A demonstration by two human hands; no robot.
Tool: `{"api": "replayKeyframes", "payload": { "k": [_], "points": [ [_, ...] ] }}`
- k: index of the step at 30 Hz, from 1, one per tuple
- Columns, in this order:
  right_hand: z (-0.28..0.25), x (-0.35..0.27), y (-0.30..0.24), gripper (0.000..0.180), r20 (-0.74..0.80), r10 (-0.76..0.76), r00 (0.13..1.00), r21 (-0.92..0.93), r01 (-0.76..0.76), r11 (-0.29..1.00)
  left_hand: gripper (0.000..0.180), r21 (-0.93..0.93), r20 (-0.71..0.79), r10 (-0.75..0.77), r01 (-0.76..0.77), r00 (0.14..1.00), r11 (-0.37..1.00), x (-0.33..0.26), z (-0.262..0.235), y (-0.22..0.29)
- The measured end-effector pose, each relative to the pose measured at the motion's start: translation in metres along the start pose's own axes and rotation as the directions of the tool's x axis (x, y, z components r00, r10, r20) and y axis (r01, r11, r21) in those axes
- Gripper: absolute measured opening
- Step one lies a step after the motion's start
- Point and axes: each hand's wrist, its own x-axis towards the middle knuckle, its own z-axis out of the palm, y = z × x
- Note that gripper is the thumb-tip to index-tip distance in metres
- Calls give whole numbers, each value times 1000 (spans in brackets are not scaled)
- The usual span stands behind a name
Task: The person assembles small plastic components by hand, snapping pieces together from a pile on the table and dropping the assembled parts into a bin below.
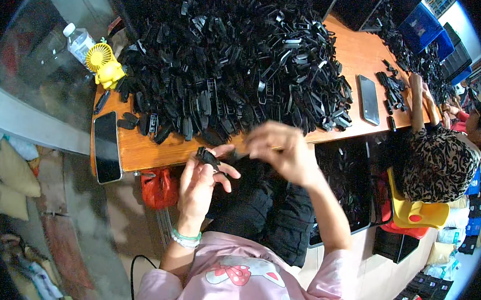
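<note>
My left hand [198, 187] is closed around a small black plastic part [207, 158], held between thumb and fingers in front of the table's near edge. To its right, at about the same height, my right hand [285, 153] is bent at the wrist and blurred by motion. Its fingertips point toward the left hand, and I cannot make out whether anything is in them. Just beyond both hands, a large heap of black plastic parts [224, 65] covers much of the wooden table [140, 153]; some look like clips or frames.
A phone [108, 147] lies at the table's left end, near a yellow toy fan [109, 74] and a bottle [78, 41]. Another phone [369, 100] lies right of the heap. A co-worker [440, 164] sits farther right, by blue bins [422, 28]. A red bag [159, 189] hangs below the table edge.
</note>
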Motion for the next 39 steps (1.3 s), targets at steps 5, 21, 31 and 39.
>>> {"api": "replayKeyframes", "payload": {
  "k": [5, 21, 31, 39],
  "points": [
    [36, -47, 3, 19, -25, 444, 896, 473, -381, 794, 31, -27, 44, -6, 7, 999, 1000, -5, 15, -7],
    [74, -80, -14, 39, 47, 586, 809, 798, -383, 465, 32, 371, 130, -34, -17, 991, 929, -24, 6, -14],
    [45, -73, -35, 39, -137, 331, 934, 278, -284, 917, 24, 706, 108, 20, -90, 994, 703, -23, 8, -5],
    [43, -75, -29, 35, -81, 298, 951, 125, -287, 950, 25, 758, 154, 110, -189, 982, 625, -22, 10, -2]
  ]
}}
